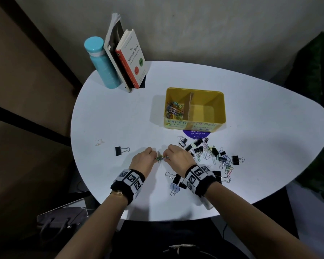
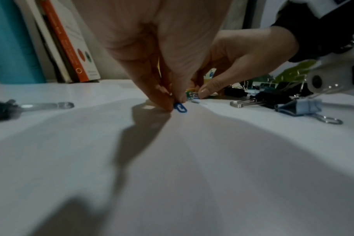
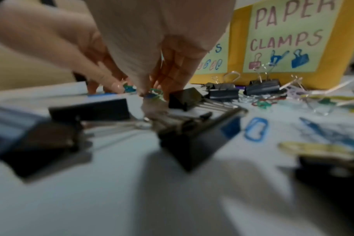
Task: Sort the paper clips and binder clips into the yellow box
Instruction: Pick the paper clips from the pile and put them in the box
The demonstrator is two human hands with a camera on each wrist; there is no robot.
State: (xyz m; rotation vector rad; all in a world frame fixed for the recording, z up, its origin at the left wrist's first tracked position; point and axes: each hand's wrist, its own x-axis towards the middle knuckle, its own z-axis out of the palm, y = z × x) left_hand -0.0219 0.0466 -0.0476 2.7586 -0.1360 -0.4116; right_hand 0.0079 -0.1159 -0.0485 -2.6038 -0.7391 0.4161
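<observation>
Together, left hand [image 1: 145, 158] and right hand [image 1: 178, 156] pinch paper clips [image 1: 160, 158]; yellow box [image 1: 221, 109] sits toward the upper right, nearer the right hand

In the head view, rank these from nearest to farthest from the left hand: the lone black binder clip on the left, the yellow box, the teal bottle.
From the left hand:
1. Lone black binder clip, just to its left on the table.
2. Yellow box, ahead and to the right.
3. Teal bottle, at the table's far left edge beside the books.
</observation>
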